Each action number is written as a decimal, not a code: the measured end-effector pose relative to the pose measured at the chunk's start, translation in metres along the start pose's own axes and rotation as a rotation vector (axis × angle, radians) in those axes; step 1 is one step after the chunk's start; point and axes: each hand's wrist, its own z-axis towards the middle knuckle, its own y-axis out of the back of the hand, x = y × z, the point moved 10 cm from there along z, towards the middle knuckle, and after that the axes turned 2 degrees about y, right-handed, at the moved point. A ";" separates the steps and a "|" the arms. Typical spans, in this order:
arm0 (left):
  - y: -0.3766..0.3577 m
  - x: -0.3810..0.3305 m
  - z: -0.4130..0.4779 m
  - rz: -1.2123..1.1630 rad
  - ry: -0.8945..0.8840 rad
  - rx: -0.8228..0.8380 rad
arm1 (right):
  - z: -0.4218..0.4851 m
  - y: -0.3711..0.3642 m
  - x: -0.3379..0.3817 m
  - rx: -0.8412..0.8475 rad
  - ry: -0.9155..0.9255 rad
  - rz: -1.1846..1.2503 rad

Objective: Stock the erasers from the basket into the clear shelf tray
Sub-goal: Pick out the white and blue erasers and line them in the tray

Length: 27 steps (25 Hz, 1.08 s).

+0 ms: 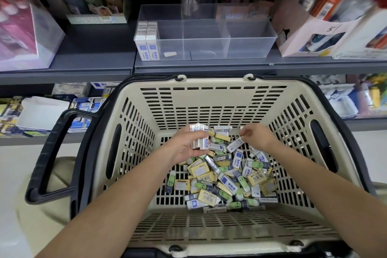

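A beige slotted basket [209, 98] with black handles sits in front of me, its floor covered by a heap of loose erasers [228, 178] in white-blue, yellow and green sleeves. Inside it, my left hand [184, 145] grips a bundle of several white erasers [200, 135]. To the right, my right hand [258, 135] pinches one white-blue eraser [235, 144] just above the heap. The clear shelf tray [249, 42] stands on the grey shelf beyond the basket. Two rows of white erasers [147, 37] fill its left end.
The tray has dividers; its middle and right sections hold only small scraps. A pink box [310, 33] stands right of the tray, a clear-wrapped pink pack [25, 27] at the far left. A lower shelf [50, 115] of stationery runs behind the basket.
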 end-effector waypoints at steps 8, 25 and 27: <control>0.006 0.005 0.005 0.052 0.025 -0.027 | -0.002 -0.042 -0.001 0.167 0.199 -0.635; -0.023 0.013 -0.004 0.190 0.061 0.227 | -0.038 -0.020 0.097 0.333 0.295 0.481; -0.020 0.011 -0.003 0.186 0.072 0.198 | -0.034 -0.018 0.090 0.339 0.249 0.563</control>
